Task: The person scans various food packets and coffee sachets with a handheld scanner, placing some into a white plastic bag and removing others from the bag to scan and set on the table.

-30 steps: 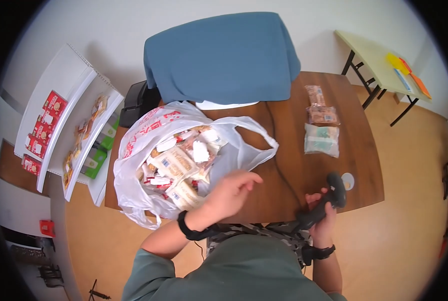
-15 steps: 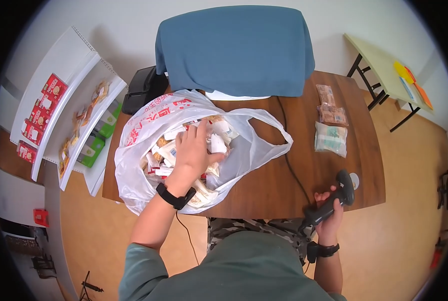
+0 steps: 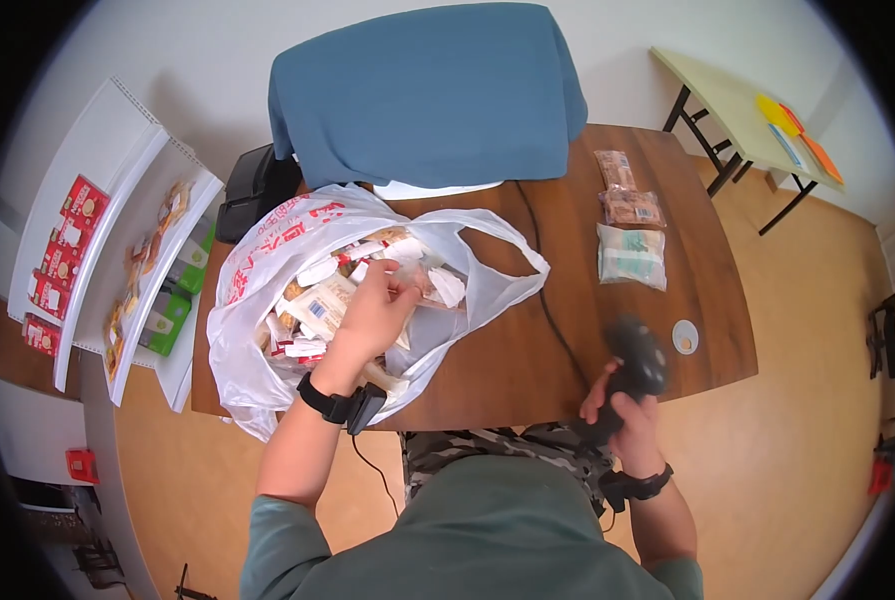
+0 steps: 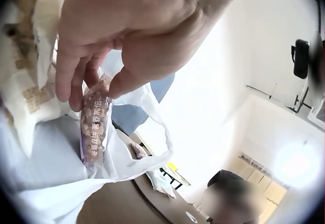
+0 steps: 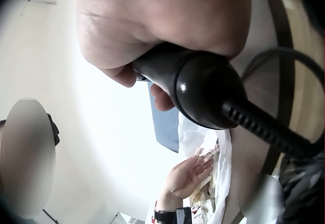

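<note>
My left hand [image 3: 375,318] reaches into a white plastic bag [image 3: 237,370] full of wrapped snacks. Between thumb and fingers it pinches the top end of a snack packet [image 4: 94,127], a clear wrapper with pinkish-brown lumpy contents and white lettering. The packet hangs upright against the bag's inner side in the left wrist view. My right hand [image 3: 635,435] grips the handle of a black barcode scanner [image 3: 639,360] over the table's front edge. In the right wrist view the scanner's handle [image 5: 213,92] and coiled cable end show below the palm.
Two brownish packets [image 3: 632,209] and a pale green-white packet [image 3: 631,258] lie in a column at the table's right. A round white disc [image 3: 684,337] is near the scanner. A blue cloth [image 3: 427,100] covers something behind; shelves [image 3: 132,220] with boxes stand left.
My left hand has moved from the bag's near right edge into the bag and now pinches a snack packet. The scanner in my right hand has shifted slightly and its head has turned.
</note>
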### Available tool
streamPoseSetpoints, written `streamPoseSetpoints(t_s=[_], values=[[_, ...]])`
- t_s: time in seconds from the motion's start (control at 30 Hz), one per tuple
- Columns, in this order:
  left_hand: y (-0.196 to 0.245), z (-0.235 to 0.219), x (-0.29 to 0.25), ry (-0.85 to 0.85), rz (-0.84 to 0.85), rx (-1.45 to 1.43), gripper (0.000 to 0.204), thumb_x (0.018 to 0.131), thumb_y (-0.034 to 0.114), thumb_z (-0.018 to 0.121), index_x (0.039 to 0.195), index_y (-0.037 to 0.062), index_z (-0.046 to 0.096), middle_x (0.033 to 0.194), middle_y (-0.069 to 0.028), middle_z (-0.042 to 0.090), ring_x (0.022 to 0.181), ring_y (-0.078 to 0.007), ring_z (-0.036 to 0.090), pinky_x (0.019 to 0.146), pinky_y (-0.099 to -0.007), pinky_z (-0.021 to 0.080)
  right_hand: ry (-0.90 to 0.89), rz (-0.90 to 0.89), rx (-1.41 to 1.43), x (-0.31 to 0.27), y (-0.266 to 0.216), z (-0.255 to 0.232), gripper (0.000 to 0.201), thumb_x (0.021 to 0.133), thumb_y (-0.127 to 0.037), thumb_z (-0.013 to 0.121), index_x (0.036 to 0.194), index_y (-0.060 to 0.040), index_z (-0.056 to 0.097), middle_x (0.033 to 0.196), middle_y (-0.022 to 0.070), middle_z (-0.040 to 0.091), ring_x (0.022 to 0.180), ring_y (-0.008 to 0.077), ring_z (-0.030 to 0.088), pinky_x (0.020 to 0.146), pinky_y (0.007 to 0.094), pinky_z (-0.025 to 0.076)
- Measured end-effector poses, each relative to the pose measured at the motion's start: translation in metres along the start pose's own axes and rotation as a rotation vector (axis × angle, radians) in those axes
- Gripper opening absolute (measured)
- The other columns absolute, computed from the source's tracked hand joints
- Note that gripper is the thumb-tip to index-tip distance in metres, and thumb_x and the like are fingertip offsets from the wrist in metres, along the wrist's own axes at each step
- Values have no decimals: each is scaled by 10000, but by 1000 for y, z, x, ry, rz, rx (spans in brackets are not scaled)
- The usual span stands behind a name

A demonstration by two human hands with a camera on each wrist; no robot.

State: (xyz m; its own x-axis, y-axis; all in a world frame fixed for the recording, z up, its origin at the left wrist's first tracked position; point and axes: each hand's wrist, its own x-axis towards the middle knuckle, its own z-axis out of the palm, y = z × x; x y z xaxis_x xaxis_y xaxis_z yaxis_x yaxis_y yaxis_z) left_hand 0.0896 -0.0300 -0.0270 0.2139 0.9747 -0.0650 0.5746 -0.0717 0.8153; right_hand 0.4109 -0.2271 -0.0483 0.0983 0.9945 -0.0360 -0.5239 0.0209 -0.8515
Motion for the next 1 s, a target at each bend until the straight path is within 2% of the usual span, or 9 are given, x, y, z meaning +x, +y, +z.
streamPoseSetpoints(t_s=[0.07, 0.13, 0.27, 0.33, 0.47, 0.6, 0.77, 0.93, 1.0], values=[[-2, 4, 4, -4, -43, -107, 495, 931, 185, 683, 1296, -69, 465, 939, -117, 654, 888, -200, 675, 779, -323, 543, -48, 7, 12, 0, 6, 1, 475, 899, -207, 682, 1290, -37, 473, 831, 107, 598, 707, 215, 621, 710, 366, 517], [15, 4, 1, -84, -320, -453, 390, 953, 207, 670, 1225, -23, 510, 1005, -98, 648, 886, -174, 673, 769, -301, 552, -191, 55, -86, 2, 9, 5, 363, 922, -22, 590, 1276, -32, 507, 908, 86, 606, 760, 159, 609, 708, 308, 501], [5, 14, 5, -57, -327, -522, 265, 977, 171, 632, 1161, 24, 511, 1100, -106, 628, 904, -177, 685, 790, -309, 572, -250, 109, -100, 3, 18, 12, 326, 936, -5, 571, 1258, -25, 528, 888, 63, 606, 737, 137, 599, 690, 283, 492], [9, 16, -1, -173, -324, -661, 239, 1001, 130, 607, 1191, 57, 482, 1194, -106, 624, 979, -240, 707, 810, -338, 590, -249, 113, -70, 4, 18, 18, 291, 943, 0, 563, 1232, -24, 542, 887, 62, 604, 729, 135, 598, 677, 285, 490], [24, 23, -20, -180, -370, -707, 323, 1002, 85, 577, 1292, 77, 433, 1196, -95, 627, 997, -269, 710, 838, -347, 592, -284, 235, -22, 10, 14, 27, 201, 964, -41, 569, 1165, -33, 558, 814, 48, 594, 674, 123, 582, 638, 275, 466], [20, 28, -32, -191, -323, -726, 450, 993, 37, 557, 1396, 133, 383, 1187, -93, 631, 1026, -244, 700, 853, -330, 593, -334, 396, -27, 23, 14, 39, 154, 984, -115, 590, 1117, -44, 557, 748, 25, 578, 613, 113, 559, 612, 264, 444], [7, 37, -39, -189, -247, -695, 465, 992, -17, 527, 1404, 144, 385, 1180, -90, 622, 1035, -203, 689, 872, -305, 584, -327, 398, 45, 39, 22, 54, 163, 985, -132, 600, 1115, -45, 554, 747, 27, 582, 614, 114, 561, 608, 266, 448], [9, 44, -56, -134, -6, -685, 451, 987, -60, 510, 1389, 103, 387, 1222, -106, 611, 1029, -197, 684, 898, -303, 567, -316, 404, 102, 38, 18, 51, 171, 982, -129, 601, 1123, -46, 552, 745, 31, 582, 612, 117, 563, 607, 265, 452], [15, 45, -61, -136, 29, -650, 454, 984, -63, 513, 1390, 95, 386, 1222, -113, 612, 1022, -202, 685, 894, -305, 567, -411, 334, 78, 34, 19, 46, 173, 983, -106, 583, 1140, -47, 545, 758, 40, 585, 619, 117, 565, 613, 264, 455]])
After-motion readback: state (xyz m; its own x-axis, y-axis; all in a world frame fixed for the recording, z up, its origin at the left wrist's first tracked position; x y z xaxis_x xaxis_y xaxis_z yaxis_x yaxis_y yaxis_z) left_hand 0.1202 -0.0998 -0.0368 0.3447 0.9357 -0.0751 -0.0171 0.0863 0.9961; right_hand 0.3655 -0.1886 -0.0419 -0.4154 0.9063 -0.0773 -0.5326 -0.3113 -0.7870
